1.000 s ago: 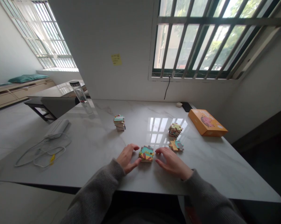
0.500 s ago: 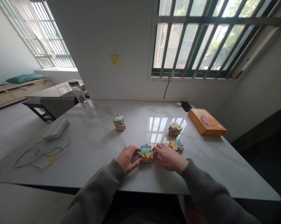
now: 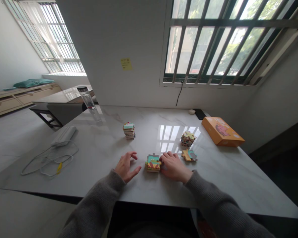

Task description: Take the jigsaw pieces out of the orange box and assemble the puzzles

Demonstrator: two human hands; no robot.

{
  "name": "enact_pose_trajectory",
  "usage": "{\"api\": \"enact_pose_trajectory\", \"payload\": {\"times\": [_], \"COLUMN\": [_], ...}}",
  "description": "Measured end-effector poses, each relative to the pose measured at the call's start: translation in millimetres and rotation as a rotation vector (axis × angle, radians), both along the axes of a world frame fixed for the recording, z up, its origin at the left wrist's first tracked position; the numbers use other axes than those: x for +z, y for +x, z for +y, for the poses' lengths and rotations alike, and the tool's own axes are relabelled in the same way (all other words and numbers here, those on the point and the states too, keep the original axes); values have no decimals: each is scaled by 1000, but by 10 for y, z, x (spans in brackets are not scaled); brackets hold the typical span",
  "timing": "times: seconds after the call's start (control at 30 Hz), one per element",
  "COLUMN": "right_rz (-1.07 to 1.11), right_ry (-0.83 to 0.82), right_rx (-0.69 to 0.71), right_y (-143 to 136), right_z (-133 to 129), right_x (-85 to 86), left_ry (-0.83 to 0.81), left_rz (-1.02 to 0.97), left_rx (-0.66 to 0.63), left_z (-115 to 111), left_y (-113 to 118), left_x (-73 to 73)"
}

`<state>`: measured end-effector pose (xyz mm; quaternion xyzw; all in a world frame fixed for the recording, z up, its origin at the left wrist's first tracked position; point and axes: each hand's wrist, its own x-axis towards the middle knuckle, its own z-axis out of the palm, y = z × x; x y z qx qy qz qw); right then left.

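A short stack of jigsaw puzzle pieces (image 3: 153, 163) lies on the table in front of me, its top piece teal, yellow and brown. My left hand (image 3: 126, 166) rests to the left of this stack, thumb and fingers apart, holding nothing. Against the stack's right edge are the bent fingertips of my right hand (image 3: 175, 167); they do not wrap round it. Just beyond that hand lies a yellow, teal and grey puzzle piece (image 3: 189, 155). Farther back stand a taller puzzle stack (image 3: 188, 139) on the right and another puzzle stack (image 3: 129, 131) on the left.
An orange box (image 3: 221, 131) sits at the right, near a black phone-like object (image 3: 200, 114) and a small white item (image 3: 191, 112). To the left are a white device (image 3: 64, 136) with a looped cable and a clear bottle (image 3: 86, 98). The table's front edge (image 3: 153, 205) runs below my forearms.
My left hand has drawn away leftward from the puzzle stack and spread its fingers. My right hand stays at the stack's right side. The whole view has shifted slightly.
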<state>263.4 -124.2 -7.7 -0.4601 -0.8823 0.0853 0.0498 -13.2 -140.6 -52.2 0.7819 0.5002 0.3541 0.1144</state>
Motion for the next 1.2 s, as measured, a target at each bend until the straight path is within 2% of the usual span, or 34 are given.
{"api": "enact_pose_trajectory", "payload": {"times": [0.13,0.27,0.43,0.6,0.73,0.93,1.1,1.2], "right_rz": [-5,-19,-13,-3,21,61,101,109], "right_ry": [51,77,78,68,53,51,79,120], "right_rx": [1,8,38,62,66,96,99,111], "right_y": [-269,-618,-1042,-1346,-1492,-1664,-1684,-1561], "right_z": [25,78,177,291,363,419,422,383], "right_x": [-34,-18,2,-3,-23,-70,-100,-122], "left_ry": [63,145,114,121,104,44,48,154], "left_rz": [-10,50,210,288,326,319,332,370], "left_rx": [92,136,169,267,316,317,332,362], "left_z": [-65,-91,22,167,226,279,268,171], "left_y": [-201,-408,-648,-829,-964,-1073,-1055,-942], "left_x": [-2,-73,-165,-177,-174,-178,-166,-45]}}
